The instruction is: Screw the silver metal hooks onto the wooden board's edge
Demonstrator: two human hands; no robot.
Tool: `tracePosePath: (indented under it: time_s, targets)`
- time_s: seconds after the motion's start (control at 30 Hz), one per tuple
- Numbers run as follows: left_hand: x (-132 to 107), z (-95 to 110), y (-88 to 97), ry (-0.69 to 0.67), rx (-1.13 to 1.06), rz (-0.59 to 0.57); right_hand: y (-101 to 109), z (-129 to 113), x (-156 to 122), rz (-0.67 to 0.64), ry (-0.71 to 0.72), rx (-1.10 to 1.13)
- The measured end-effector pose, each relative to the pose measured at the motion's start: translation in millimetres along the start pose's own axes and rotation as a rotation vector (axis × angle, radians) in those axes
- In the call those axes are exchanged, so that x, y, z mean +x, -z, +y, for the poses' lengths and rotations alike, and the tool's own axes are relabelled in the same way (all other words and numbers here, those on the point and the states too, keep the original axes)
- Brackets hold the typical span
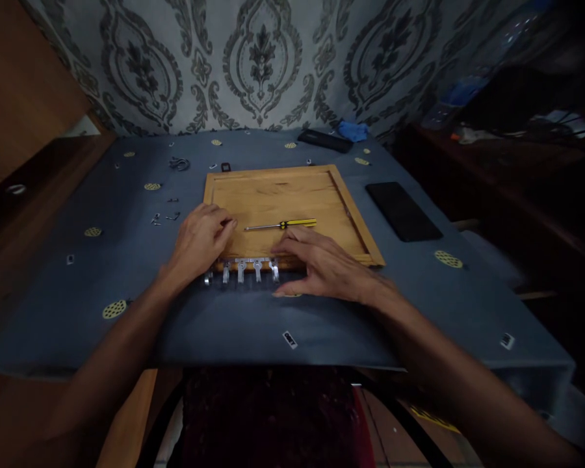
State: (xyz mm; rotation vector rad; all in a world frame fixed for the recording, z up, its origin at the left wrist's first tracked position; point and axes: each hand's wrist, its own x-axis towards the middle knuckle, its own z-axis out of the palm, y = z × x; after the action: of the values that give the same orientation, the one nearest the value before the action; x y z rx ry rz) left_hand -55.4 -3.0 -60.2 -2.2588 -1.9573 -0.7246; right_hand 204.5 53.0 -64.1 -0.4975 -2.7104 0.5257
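A wooden board [283, 195] with a raised rim is seen lying flat on the table [127, 279], near its middle and directly ahead of the person. Its long axis runs left to right, with one long side facing the person.

A row of metal hooks [241, 270] is noted along that near edge. The row runs left to right, parallel to the board's long axis, and the hooks point towards the person, over the blue cloth.

The left hand [199, 242] is rested on the near left part of the board, just above the left end of the row. Its fingers are loosely curled; whether anything small is pinched in them cannot be told.

The right hand [324, 263] is laid palm down over the near edge, at the right end of the row, with fingers extended and pointing left. It is open and nothing is gripped in it.

A screwdriver [283, 225] is found on the board between the two hands and just beyond them, touched by neither. Its long axis lies left to right, with the yellow handle to the right and the tip to the left.

Small screws [164, 218] are scattered on the cloth left of the board. A dark phone [402, 210] is placed flat to the right of the board, apart from it. A black case [324, 140] and a blue object [353, 130] are recorded at the far edge, below the patterned wall [263, 58].
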Motion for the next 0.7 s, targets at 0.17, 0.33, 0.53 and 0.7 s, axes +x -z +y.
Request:
tracePosePath:
  time_s: [0.17,0.33,0.53,0.7]
  targets:
    - [-0.3,1.3,3.5,0.000,0.021,-0.020,-4.6,0.7,-0.7,0.021,0.028,-0.044]
    - [-0.1,0.4,5.5,0.001,0.025,-0.066,-7.8,1.4,0.7,0.008,0.010,-0.038]
    - [0.0,-1.2,5.0,0.006,0.037,-0.073,-8.2,1.1,0.2,0.001,-0.011,-0.012]
    - [-0.3,-0.9,4.9,0.008,0.031,-0.096,-7.9,1.8,0.1,-0.001,-0.005,-0.006]
